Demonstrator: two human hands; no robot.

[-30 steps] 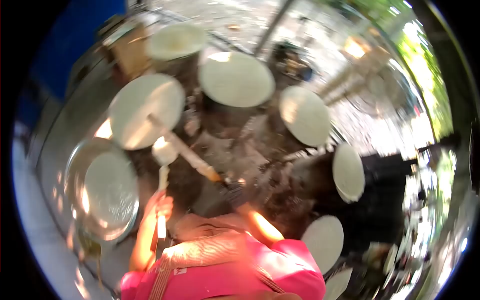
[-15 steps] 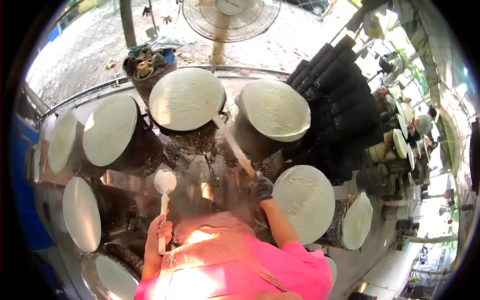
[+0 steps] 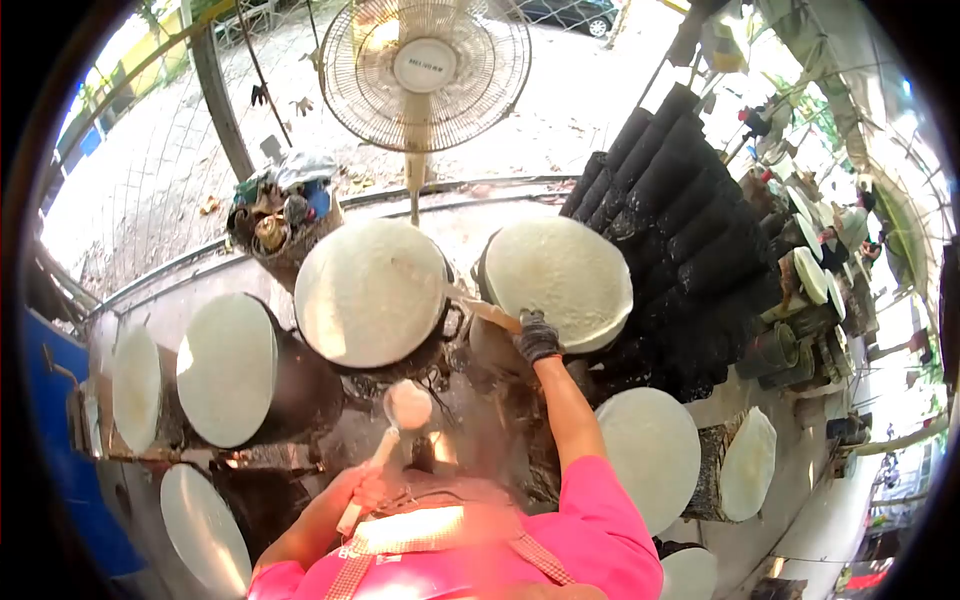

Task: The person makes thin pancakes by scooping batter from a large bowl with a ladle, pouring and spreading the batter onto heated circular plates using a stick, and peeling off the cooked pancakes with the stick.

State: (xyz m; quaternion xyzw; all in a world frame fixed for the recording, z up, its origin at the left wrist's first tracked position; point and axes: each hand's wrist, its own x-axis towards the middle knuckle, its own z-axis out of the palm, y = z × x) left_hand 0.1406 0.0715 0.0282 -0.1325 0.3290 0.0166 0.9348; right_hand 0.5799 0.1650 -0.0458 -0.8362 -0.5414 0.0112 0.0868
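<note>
My left hand point(image 3: 368, 488) is closed around the pale handle of a ladle point(image 3: 409, 405), whose round head is coated in something whitish. My right hand point(image 3: 537, 336), in a dark glove, grips a long wooden stick point(image 3: 492, 312) at the front edge of the back right drum. That drum has a round whitish top point(image 3: 560, 280). The stick points left, and its blurred far end lies over the round white top point(image 3: 365, 300) of the middle drum. Whether it touches that surface I cannot tell.
More white-topped drums stand left point(image 3: 228, 370) and right point(image 3: 648, 455). A standing fan point(image 3: 425, 66) is behind, beside a bin of rubbish point(image 3: 285, 215). Black corrugated sheeting point(image 3: 680, 240) leans at the right. Further drums and a person point(image 3: 852, 225) are at far right.
The view has tilted up, so the drums appear lower. My right hand has reached forward with the stick to the back right drum. My left hand and ladle have shifted right, tilting rightward.
</note>
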